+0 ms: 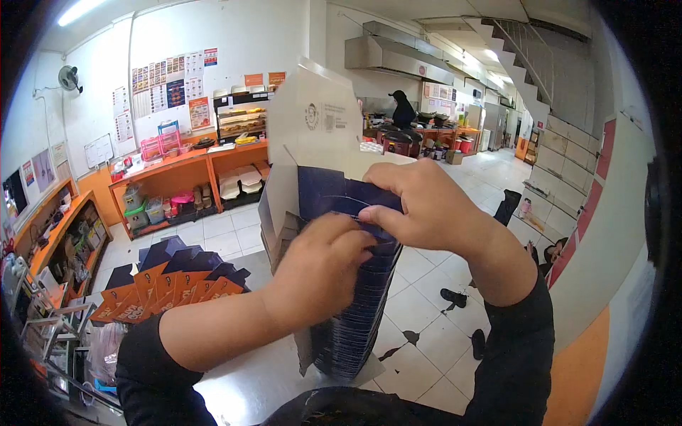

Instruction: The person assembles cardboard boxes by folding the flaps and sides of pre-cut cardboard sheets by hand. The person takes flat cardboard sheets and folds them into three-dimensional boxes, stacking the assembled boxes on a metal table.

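Observation:
A tall stack of nested dark-blue cardboard food cartons (348, 334) stands on the pale table in front of me. At its top is a partly folded carton (323, 188), with a dark-blue panel and a large pale flap (320, 117) standing up behind. My right hand (426, 206) is closed on the blue panel's right edge, thumb on the near side. Slightly blurred, my left hand (320, 259) has its fingers curled at the carton's near side. Some of its fingertips are hidden. Orange and dark-blue cartons (170, 284) lie fanned out to the left.
The table (234, 394) has a shiny pale top. An orange counter (163, 170) with shelves and a food display case (241, 121) stands along the far wall. A person in black (401, 117) is in the kitchen area behind. Dark shoes (455, 297) lie on the tiled floor at right.

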A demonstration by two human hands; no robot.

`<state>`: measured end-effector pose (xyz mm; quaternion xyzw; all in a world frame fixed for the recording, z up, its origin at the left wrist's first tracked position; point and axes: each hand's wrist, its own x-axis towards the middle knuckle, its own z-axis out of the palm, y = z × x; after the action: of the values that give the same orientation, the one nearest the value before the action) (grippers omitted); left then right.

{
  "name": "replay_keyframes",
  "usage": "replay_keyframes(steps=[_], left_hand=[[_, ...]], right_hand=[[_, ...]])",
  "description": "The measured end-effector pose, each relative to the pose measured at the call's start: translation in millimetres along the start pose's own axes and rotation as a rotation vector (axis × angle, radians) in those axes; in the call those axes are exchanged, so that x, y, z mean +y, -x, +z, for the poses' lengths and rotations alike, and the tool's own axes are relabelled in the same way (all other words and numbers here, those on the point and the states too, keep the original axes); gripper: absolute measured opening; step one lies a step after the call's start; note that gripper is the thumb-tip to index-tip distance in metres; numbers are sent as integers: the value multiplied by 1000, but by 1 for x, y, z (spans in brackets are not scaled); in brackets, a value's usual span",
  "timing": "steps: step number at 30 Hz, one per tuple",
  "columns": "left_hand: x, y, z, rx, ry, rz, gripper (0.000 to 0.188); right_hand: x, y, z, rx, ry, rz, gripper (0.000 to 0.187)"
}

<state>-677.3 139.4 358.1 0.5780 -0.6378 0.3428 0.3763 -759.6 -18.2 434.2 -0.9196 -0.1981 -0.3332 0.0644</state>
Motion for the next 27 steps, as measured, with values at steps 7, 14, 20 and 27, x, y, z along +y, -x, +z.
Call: replay_keyframes(steps=[7,14,20,27], left_hand=[[-2,-8,-3,-90,63,20,21],[-6,-3,-15,-143,-152,-63,16],[-5,-7,-9,-55,-91,48,10],[-13,-4,-18,-160,-2,-92,11]], right_hand=[[0,3,-4,-109,50,14,23],[4,-7,-9,-570,15,7,29],[110,-68,1,-298,168,272,43],[140,-79,49,-774,383,441,56]])
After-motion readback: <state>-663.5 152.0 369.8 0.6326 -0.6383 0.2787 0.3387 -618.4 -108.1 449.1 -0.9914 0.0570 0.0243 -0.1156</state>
